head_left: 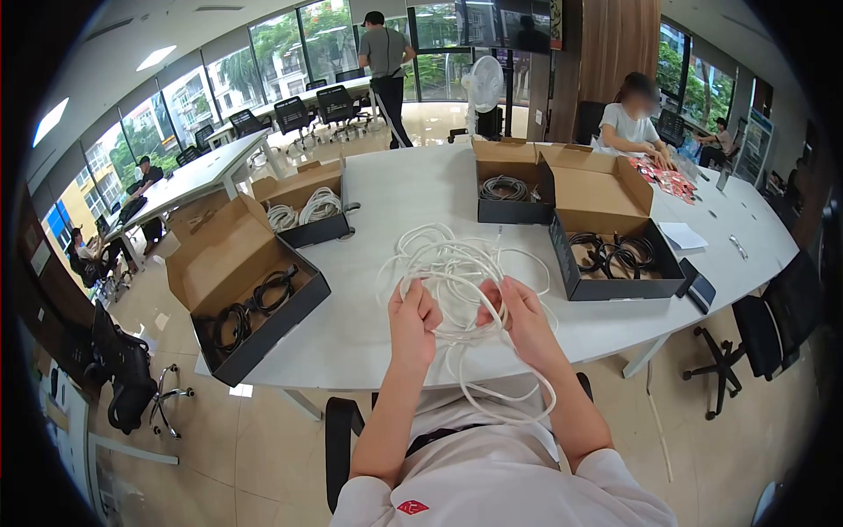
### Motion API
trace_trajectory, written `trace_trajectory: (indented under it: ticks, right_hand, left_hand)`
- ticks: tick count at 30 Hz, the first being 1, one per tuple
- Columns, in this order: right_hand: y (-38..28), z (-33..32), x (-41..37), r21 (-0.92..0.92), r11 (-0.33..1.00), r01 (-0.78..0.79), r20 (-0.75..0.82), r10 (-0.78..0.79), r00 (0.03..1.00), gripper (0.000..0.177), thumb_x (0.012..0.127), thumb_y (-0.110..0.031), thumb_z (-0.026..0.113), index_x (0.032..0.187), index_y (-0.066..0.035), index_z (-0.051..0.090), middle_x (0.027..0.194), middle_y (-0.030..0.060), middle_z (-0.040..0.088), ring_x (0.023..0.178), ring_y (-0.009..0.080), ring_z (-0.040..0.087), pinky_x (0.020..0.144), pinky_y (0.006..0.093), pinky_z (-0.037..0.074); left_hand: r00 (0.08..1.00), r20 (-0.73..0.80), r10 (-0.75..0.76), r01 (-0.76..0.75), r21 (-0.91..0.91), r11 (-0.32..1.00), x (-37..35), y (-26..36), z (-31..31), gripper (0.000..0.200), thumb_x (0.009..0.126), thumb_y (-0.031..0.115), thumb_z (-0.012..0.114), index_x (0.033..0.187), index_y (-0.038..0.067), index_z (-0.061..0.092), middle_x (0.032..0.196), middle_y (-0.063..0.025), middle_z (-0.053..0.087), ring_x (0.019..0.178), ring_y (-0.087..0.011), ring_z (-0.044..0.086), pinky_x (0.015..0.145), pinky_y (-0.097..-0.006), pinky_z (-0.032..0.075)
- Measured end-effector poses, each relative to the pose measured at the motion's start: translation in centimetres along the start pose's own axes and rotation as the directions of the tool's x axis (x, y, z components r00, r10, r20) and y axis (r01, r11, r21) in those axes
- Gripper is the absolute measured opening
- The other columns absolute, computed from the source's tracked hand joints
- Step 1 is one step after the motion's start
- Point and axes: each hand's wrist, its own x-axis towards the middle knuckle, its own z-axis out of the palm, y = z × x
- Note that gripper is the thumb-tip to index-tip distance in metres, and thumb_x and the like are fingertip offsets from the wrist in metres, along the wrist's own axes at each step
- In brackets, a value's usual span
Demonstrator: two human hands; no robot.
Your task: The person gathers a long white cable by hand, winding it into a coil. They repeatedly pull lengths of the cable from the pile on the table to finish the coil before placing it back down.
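A long white cable [450,261] lies in loose, tangled loops over the table in front of me, and part of it hangs past the table edge toward my lap. My left hand [413,314] is closed on the left side of the loops, thumb and fingers pinched together. On the other side, my right hand [518,318] grips strands of the same cable, with its fingers curled around them. Between the hands the coils are raised a little above the tabletop. The cable's ends are hard to make out.
Open boxes surround the work area: black cables in the near-left box [263,329] and right box [615,285], white cables in the far-left box [316,230], a grey coil in the back box [514,211]. A phone [701,292] lies at right. A person [632,127] sits opposite.
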Motion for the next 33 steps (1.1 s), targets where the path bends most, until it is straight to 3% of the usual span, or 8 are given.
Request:
trace_trajectory:
  ticks: [5,9,12,18,21,24,27,33]
  right_hand:
    - [-0.1,2.5,-0.7,-0.219,0.955,0.199,0.024,-0.198,0.98,0.041,0.101,-0.025,0.041,0.134,-0.002,0.04,0.106,0.0125,0.059,0.073,0.0135,0.062,0.07,0.0274,0.052]
    - [-1.5,1.4,0.0,-0.144,0.988,0.059,0.037,-0.054,0.998,0.034,0.101,-0.024,0.041,0.125,-0.001,0.047,0.076,0.0037,0.055,0.055,0.0102,0.053,0.06,0.0262,0.05]
    - [-1.8,0.0,0.6,-0.028,0.999,-0.028,-0.005,0.028,1.0,0.028,0.101,-0.026,0.042,0.111,-0.002,0.053,0.059,-0.0041,0.039,0.045,0.0056,0.036,0.046,0.0228,0.038]
    - [-2.2,-1.2,1.2,0.122,0.984,-0.131,-0.057,0.139,0.989,0.03,0.1,-0.034,0.042,0.084,-0.009,0.049,0.055,-0.0072,0.025,0.043,0.0036,0.022,0.04,0.022,0.02]
    - [-2.2,-1.1,1.6,0.21,0.971,-0.111,-0.095,0.133,0.987,0.031,0.1,-0.035,0.042,0.079,-0.012,0.045,0.055,-0.0072,0.024,0.043,0.0042,0.022,0.039,0.0221,0.019]
    - [-2.0,-1.6,2.2,0.326,0.939,-0.105,-0.126,0.153,0.98,0.031,0.101,-0.035,0.041,0.078,-0.013,0.043,0.055,-0.0073,0.024,0.043,0.0048,0.021,0.039,0.0225,0.019]
    - [-1.2,-2.0,2.5,0.427,0.895,-0.128,-0.147,0.208,0.967,0.031,0.101,-0.034,0.041,0.078,-0.014,0.042,0.056,-0.0073,0.024,0.044,0.0052,0.022,0.039,0.0226,0.02]
    - [0.2,-1.8,2.4,0.474,0.87,-0.135,-0.168,0.241,0.956,0.029,0.101,-0.034,0.039,0.08,-0.013,0.042,0.056,-0.007,0.026,0.044,0.0057,0.023,0.04,0.0228,0.02]
  left_hand:
    - [0.991,-0.128,-0.035,0.04,0.037,0.999,0.0,0.2,0.9,0.014,0.097,0.018,0.05,0.097,0.006,0.058,0.054,0.0065,0.031,0.043,-0.0039,0.027,0.04,-0.0222,0.019]
    - [0.983,-0.029,-0.181,0.183,0.189,0.965,-0.4,1.4,1.3,0.02,0.098,0.023,0.052,0.094,0.005,0.058,0.053,0.0061,0.03,0.042,-0.0042,0.024,0.041,-0.0228,0.021]
    - [0.916,0.276,-0.291,0.238,0.21,0.948,0.0,1.2,-1.5,0.028,0.096,0.028,0.056,0.087,0.002,0.062,0.055,0.002,0.047,0.047,-0.0095,0.044,0.047,-0.0262,0.035]
    - [0.744,0.638,-0.199,0.112,0.175,0.978,-1.0,0.2,-2.3,0.051,0.087,0.046,0.062,0.105,-0.001,0.063,0.089,-0.0134,0.068,0.099,-0.0255,0.064,0.093,-0.0362,0.046]
    - [0.871,0.462,-0.166,0.145,0.08,0.986,-2.7,-0.5,-0.9,0.057,0.09,0.047,0.056,0.12,-0.001,0.052,0.095,-0.0135,0.065,0.097,-0.0309,0.063,0.1,-0.0451,0.042]
    - [0.931,0.347,-0.114,0.064,0.152,0.986,-3.2,-1.5,-1.0,0.079,0.083,0.034,0.07,0.142,0.003,0.027,0.118,-0.0185,0.054,0.113,-0.0319,0.054,0.104,-0.0462,0.035]
    - [0.709,0.703,0.064,-0.445,0.375,0.813,-4.6,-0.6,-0.4,0.114,0.07,0.014,0.074,0.149,0.008,-0.008,0.133,-0.0208,0.039,0.123,-0.0312,0.042,0.106,-0.0461,0.03]
    - [0.65,0.755,-0.086,-0.638,0.604,0.478,-6.3,0.3,0.2,0.132,0.06,0.002,0.072,0.14,0.01,-0.034,0.14,-0.023,0.027,0.128,-0.0325,0.035,0.107,-0.0444,0.026]
